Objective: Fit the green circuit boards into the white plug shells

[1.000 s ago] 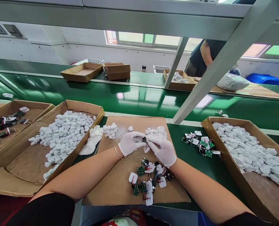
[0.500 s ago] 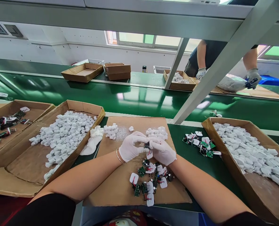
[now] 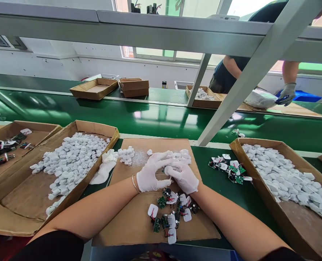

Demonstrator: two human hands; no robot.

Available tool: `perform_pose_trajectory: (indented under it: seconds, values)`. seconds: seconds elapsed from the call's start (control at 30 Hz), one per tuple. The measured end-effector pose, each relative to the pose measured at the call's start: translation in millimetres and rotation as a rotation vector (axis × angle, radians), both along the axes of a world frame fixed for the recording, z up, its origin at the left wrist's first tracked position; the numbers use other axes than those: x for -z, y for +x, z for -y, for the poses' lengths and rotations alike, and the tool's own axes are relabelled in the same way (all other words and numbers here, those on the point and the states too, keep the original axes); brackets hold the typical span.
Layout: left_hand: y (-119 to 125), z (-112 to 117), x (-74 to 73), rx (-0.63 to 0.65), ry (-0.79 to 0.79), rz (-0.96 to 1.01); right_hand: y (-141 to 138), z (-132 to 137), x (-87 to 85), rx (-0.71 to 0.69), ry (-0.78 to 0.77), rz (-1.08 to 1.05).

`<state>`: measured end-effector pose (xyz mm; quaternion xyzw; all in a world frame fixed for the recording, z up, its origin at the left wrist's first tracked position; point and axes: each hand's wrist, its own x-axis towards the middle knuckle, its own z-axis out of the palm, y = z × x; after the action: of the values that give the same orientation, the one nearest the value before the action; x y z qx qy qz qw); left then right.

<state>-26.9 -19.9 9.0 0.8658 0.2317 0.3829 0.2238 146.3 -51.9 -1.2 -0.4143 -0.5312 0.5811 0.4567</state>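
My left hand (image 3: 153, 173), in a white glove with a bracelet at the wrist, curves its thumb and fingers around a small electronic assembly. My gloved right hand (image 3: 185, 177) meets it from the other side, fingers closed on the same part, which is mostly hidden between the hands. Below them on a cardboard sheet (image 3: 128, 221) lies a loose cluster of green circuit boards (image 3: 157, 224) with wires and white square pads (image 3: 172, 235). Small white plastic pieces sit in two groups at the sheet's far edge, one at the left (image 3: 126, 156) and one behind my right hand (image 3: 184, 156).
Cardboard trays of white pieces flank me at left (image 3: 76, 159) and right (image 3: 286, 174). More circuit boards (image 3: 228, 168) lie beside the right tray. A crumpled white glove (image 3: 106, 166) is by the left one. A slanted metal post (image 3: 231, 90) crosses ahead; a co-worker's gloved hand (image 3: 287, 93) shows beyond.
The view has tilted up slightly. My fingers have shifted around the assembly, and its dark body and white pad, visible before, are now mostly covered. The co-worker's other hand has gone behind the post.
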Motion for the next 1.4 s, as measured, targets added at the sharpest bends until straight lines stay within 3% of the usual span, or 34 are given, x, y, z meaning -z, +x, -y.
perform_pose_trajectory:
  seconds: [0.13,0.47,0.67,0.97,1.2,1.4]
  values:
    - [5.0,-2.0,0.1,0.046,0.178,-0.082,2.1,-0.2,9.5,-0.096,0.056,0.071]
    - [6.3,-4.8,6.7,0.222,0.125,0.052,1.2,2.2,7.6,-0.164,0.049,-0.068]
    - [6.2,-4.3,2.2,0.144,0.147,0.08,0.1,5.4,5.2,-0.141,0.001,-0.129]
    - [13.5,-1.8,-16.4,0.191,0.081,-0.145,0.3,8.0,-9.6,-0.249,-0.016,-0.17]
    - [-2.1,-4.6,0.2,0.066,-0.07,-0.033,4.0,2.4,6.3,-0.19,-0.066,-0.154]
    - [-2.2,-9.9,0.8,0.121,-0.025,-0.054,9.6,-2.6,12.9,-0.277,-0.085,-0.234]
